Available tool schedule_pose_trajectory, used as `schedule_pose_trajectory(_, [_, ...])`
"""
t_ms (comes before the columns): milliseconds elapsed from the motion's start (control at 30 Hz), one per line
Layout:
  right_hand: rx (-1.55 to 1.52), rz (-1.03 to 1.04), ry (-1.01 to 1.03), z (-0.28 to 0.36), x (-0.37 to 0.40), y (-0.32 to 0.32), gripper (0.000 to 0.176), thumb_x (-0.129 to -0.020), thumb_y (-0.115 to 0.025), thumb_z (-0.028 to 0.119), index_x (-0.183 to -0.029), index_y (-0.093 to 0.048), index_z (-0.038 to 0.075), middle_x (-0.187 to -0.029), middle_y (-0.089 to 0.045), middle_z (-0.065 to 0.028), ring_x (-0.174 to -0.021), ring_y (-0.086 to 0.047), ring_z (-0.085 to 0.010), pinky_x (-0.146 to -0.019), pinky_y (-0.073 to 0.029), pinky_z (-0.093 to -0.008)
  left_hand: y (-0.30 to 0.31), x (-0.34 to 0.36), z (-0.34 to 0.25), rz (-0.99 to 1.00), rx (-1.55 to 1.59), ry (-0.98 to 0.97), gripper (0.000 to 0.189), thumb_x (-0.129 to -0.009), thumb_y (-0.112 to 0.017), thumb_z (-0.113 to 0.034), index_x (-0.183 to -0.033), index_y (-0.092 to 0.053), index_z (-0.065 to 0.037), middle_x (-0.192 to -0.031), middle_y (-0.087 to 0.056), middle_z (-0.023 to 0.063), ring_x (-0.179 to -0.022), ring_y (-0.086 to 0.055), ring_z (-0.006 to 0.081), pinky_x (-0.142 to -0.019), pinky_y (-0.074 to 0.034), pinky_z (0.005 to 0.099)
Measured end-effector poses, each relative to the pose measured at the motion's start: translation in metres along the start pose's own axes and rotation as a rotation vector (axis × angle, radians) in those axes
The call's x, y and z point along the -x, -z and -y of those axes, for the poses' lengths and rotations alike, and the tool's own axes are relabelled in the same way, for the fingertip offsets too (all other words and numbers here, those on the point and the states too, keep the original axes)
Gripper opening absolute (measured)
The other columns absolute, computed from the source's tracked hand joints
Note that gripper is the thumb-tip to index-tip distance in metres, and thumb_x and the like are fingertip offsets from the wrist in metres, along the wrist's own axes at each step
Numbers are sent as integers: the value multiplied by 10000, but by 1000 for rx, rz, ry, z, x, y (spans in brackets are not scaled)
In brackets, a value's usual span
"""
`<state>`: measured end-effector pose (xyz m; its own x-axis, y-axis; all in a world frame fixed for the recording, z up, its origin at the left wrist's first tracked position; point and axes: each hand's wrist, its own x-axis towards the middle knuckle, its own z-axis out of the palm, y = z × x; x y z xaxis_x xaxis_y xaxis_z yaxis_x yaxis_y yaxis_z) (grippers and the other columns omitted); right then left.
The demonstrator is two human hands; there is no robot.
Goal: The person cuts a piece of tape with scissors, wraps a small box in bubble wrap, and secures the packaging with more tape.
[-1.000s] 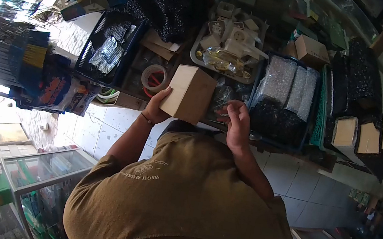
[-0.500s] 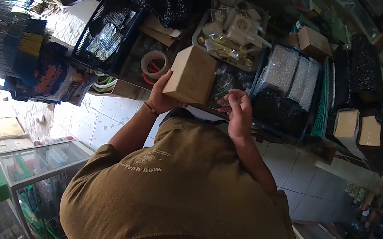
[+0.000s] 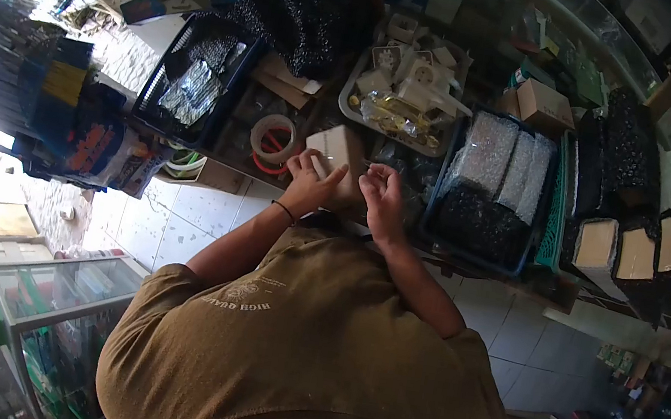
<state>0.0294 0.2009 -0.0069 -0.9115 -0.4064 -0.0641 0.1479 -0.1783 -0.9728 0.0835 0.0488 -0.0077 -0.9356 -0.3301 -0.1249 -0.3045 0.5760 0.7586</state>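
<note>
A small brown cardboard box (image 3: pixel 349 158) stands at the front of the table before me. My left hand (image 3: pixel 310 187) grips it from the left, with fingers spread over its top and near faces. Just right of the box is my right hand (image 3: pixel 382 206), its thumb and fingers pinched together; a tiny thing may show at the fingertips, too small to name. Left of the box lies a roll of tape (image 3: pixel 258 132), with a red ring-shaped item (image 3: pixel 273 171) partly under it.
A tray (image 3: pixel 352 110) of white sockets and yellow-wrapped packets lies behind the box. To the right, a blue basket (image 3: pixel 433 198) holds bubble-wrapped parcels. A dark blue basket (image 3: pixel 144 98) with black wrap sits left. Wrapped cartons (image 3: pixel 637 252) stand far right; a glass case (image 3: pixel 70 304) is lower left.
The box has been lowered and turned. My left hand has shifted from its lower left side to over its top and near face. My right hand has moved left, closer to it, fingers now pinched.
</note>
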Motion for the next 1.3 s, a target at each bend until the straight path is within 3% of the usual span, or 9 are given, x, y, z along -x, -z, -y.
schedule_pose_trajectory(67, [-32,-30,26,-6,-3,3,316,-833,-589,144,-1074,-428,16,-1056,-448,-87,-967,-482,-158,-822,-399,-268,5,-1,8,61,-331,-291,409,-803,-574,-271,-1187,-488,-162,-1159,-388,270,-1086,-332,428,-895,-357,457])
schedule_pose_trajectory(167, [-113,-86,26,0,-2,8,312,-846,-570,135,-1092,-419,14,-1034,-454,-67,-1014,-459,-134,-875,-376,-258,22,-14,8,102,108,72,388,-794,-570,-223,-1155,-503,-98,-1148,-417,242,-1087,-375,383,-895,-359,460])
schedule_pose_trajectory(233, [-19,-171,58,2,-3,14,300,-848,-570,137,-1076,-418,14,-972,-478,-68,-925,-499,-142,-785,-402,-248,39,-21,-4,103,-172,-85,398,-762,-570,-180,-1141,-510,-75,-1167,-432,190,-1112,-394,341,-912,-348,448])
schedule_pose_trajectory(333, [-76,-254,25,1,2,22,243,-859,-546,124,-1043,-439,6,-931,-502,-64,-890,-523,-138,-776,-411,-241,66,-40,-35,89,-558,-643,523,-675,-590,-167,-1188,-491,-157,-1212,-437,99,-1197,-354,316,-902,-348,458])
schedule_pose_trajectory(533, [-44,-483,-217,12,10,17,143,-885,-492,179,-943,-492,48,-885,-532,-45,-815,-547,-125,-637,-470,-280,41,-88,-33,256,-953,-1263,649,-657,-634,-245,-1256,-386,-276,-1261,-406,29,-1290,-266,254,-968,-265,569])
schedule_pose_trajectory(700, [-128,-604,-192,17,8,11,152,-883,-496,187,-942,-498,47,-860,-523,-46,-792,-564,-140,-640,-470,-280,40,-106,-40,560,-931,-1288,801,-546,-724,-291,-1269,-383,-245,-1231,-418,34,-1230,-352,254,-1018,-193,578])
schedule_pose_trajectory(800, [-226,-685,-198,19,16,9,169,-887,-489,201,-956,-501,47,-856,-521,-50,-792,-578,-153,-637,-472,-281,60,-94,-47,681,-765,-1031,825,-534,-729,-332,-1278,-392,-218,-1147,-454,65,-1146,-423,259,-994,-255,520])
schedule_pose_trajectory(967, [-270,-753,-252,16,7,13,202,-883,-488,252,-945,-512,61,-804,-533,-27,-722,-579,-134,-569,-456,-263,70,-83,-25,416,-432,-793,848,-569,-733,-403,-1305,-393,-153,-1110,-463,107,-1030,-462,274,-855,-344,398])
schedule_pose_trajectory(1300, [-373,-667,-309,0,-46,-5,252,-884,-483,332,-858,-520,83,-652,-520,8,-521,-489,-100,-466,-375,-240,52,-78,5,228,-272,-751,835,-520,-749,-364,-1261,-433,-145,-1140,-464,91,-1029,-448,271,-840,-357,411])
